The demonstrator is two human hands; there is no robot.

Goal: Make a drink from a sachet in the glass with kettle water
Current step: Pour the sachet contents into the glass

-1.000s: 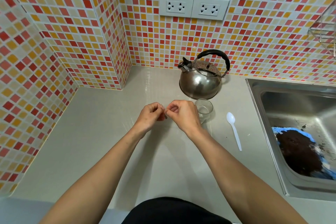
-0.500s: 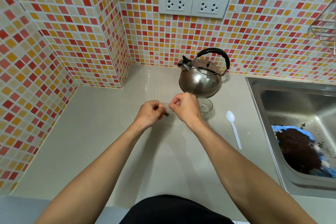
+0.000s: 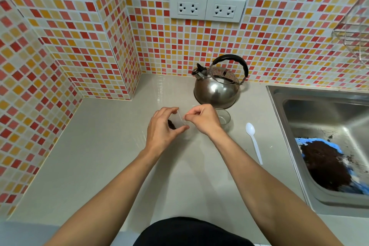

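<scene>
My left hand (image 3: 161,130) holds a small clear sachet (image 3: 178,121) with dark powder in its lower part, pinched between thumb and fingers. My right hand (image 3: 203,119) pinches the sachet's top edge at its right side. Just right of my right hand stands a small clear glass (image 3: 223,116), partly hidden by the hand. Behind it sits a steel kettle (image 3: 216,91) with a black handle, spout pointing left. A white plastic spoon (image 3: 253,142) lies on the counter to the right of the glass.
The grey counter (image 3: 103,156) meets tiled walls at the back and left. A steel sink (image 3: 327,118) on the right holds a blue cloth (image 3: 305,142) covered with dark grounds. A wire rack (image 3: 355,32) hangs at the upper right.
My left hand has opened its fingers and turned, so the clear sachet now shows between the hands. My right hand shifted slightly right, still pinching the sachet's edge.
</scene>
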